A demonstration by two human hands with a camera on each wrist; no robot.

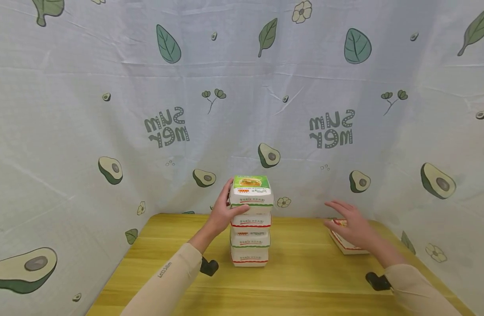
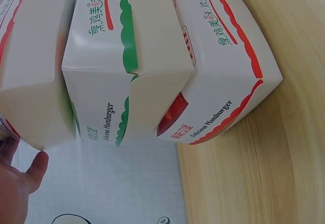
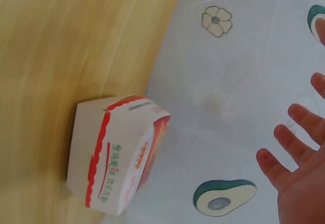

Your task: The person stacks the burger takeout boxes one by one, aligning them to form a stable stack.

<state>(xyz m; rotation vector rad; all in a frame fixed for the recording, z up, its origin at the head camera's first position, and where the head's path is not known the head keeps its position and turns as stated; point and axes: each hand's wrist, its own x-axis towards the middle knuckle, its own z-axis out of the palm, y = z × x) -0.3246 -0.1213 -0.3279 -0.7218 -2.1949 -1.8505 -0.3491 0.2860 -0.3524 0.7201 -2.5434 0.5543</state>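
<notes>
Several white hamburger boxes stand in one upright stack on the table. The top hamburger box has a green lid with a burger picture and a green wavy line. My left hand grips its left side, the thumb lying across the front. Below, boxes with red and green lines alternate; in the left wrist view the lowest box rests on the wood. My right hand hovers with fingers spread, holding nothing. Beneath and behind it sits a red-lined hamburger box, partly covered by the hand in the head view.
The wooden table ends at a hanging pale curtain printed with avocados and leaves. The curtain also closes off the left and right sides. A dark wrist-strap part shows beside the left sleeve.
</notes>
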